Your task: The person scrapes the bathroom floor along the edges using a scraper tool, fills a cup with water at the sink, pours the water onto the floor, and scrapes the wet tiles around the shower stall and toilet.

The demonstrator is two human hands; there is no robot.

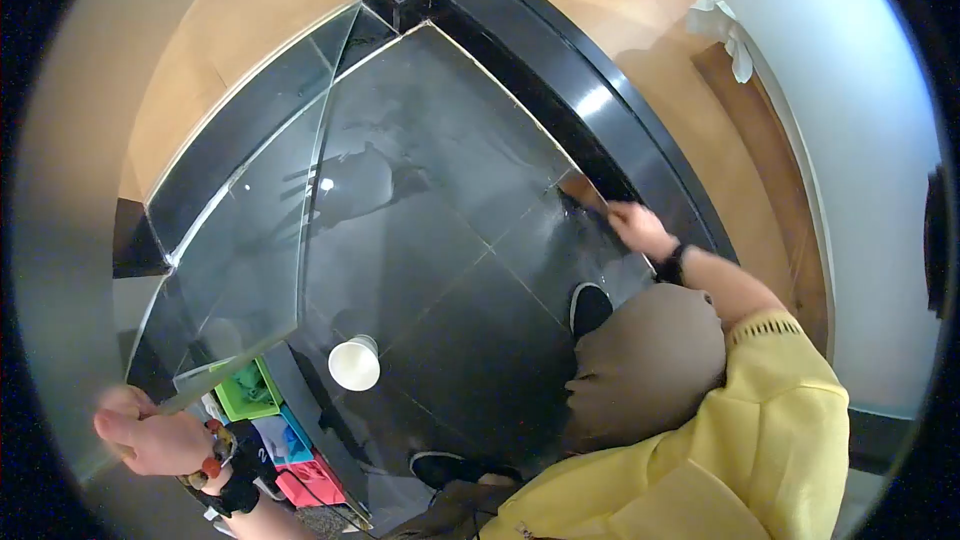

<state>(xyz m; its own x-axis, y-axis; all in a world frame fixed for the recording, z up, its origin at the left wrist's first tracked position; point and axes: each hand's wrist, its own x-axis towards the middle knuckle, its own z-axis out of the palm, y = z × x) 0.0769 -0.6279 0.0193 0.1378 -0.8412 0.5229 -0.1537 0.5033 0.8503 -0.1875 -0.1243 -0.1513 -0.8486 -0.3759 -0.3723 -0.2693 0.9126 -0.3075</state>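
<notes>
At lower left, the fingers of my left hand (155, 430) are closed over the edge of a clear glass panel (300, 240). My right hand (640, 230) reaches down to the dark tiled floor (440, 240), beside the raised black ledge. Its fingers are closed on a thin, dark brownish tool (582, 192) that touches the floor near the pale joint line. Blur hides what kind of tool it is. Wet patches shine on the tiles around it and farther left. A white paper cup (355, 362) stands on the floor between my two hands.
Green, blue and pink baskets (310, 480) with things in them stand beside my left wrist. A black raised ledge (590, 90) curves along the far and right sides. My shoes (590, 308) are on the tiles. White cloth or plastic (722, 30) lies at upper right.
</notes>
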